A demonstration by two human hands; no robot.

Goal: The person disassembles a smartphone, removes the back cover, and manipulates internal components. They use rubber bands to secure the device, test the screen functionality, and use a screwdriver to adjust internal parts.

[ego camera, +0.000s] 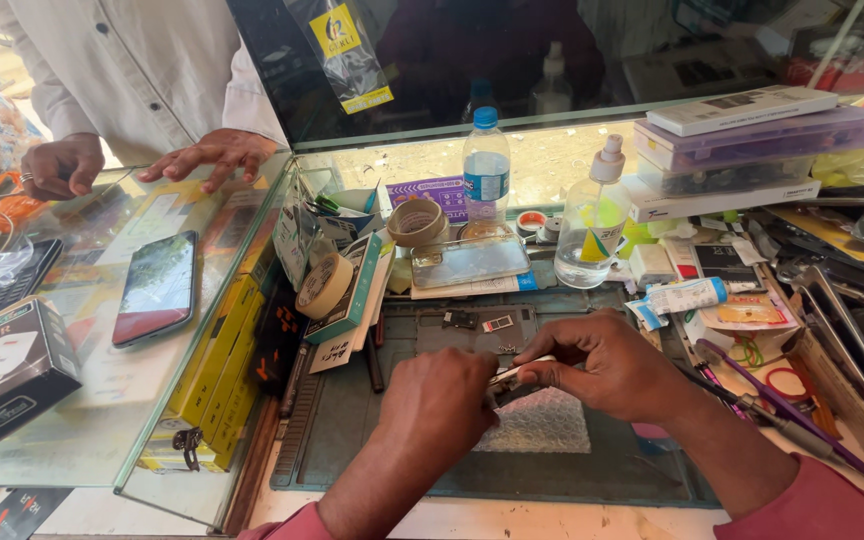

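Head view: I see my two hands meeting over the dark work mat (352,420) on the table. My left hand (442,405) is curled in a closed grip, knuckles up, around the near end of a small metallic tool or part (508,377); what exactly it is I cannot tell. My right hand (607,365) pinches the same piece between thumb and forefinger from three o'clock. Beneath them lies a sheet of bubble wrap (542,425).

I judge this a fine handling step on a small part, and the next move calls for a steady pinch and little force.

At twelve o'clock, on the mat, lie small loose components (497,324), easy to knock. Beyond them stand a water bottle (486,165), a clear pump bottle (592,225) and tape rolls (417,222). At nine o'clock a phone (157,288) lies on the glass counter (102,420), where another person's hand (217,152) rests. Long tools (782,410) crowd my right forearm at four o'clock.
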